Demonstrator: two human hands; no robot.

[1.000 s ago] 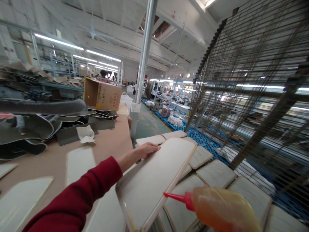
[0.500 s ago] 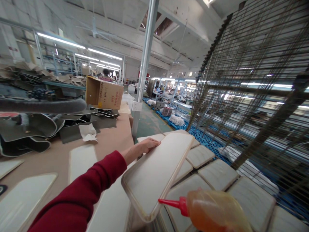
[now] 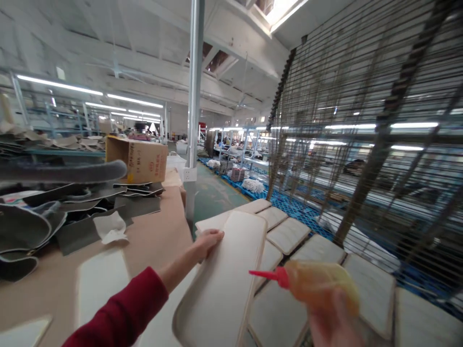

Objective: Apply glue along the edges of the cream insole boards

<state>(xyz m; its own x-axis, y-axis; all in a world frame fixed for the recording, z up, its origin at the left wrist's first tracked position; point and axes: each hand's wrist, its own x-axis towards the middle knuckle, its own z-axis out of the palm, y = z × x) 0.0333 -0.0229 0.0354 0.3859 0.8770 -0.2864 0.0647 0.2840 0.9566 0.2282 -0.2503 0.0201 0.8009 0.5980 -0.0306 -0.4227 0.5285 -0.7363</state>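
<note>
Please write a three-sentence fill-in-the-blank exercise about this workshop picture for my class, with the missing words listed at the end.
1. The hand holding the pale panel is the ____ one.
2. The right hand holds a bottle whose nozzle is ____.
3. In the picture, the metal post stands to the ____ of the cardboard box.

Missing words: left; red; right.

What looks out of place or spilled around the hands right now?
No spill shows around the bottle in the right hand or the panel in the left hand. A pale scrap by the dark sheets on the table looks odd: it is crumpled, while the nearby panels lie flat.
</note>
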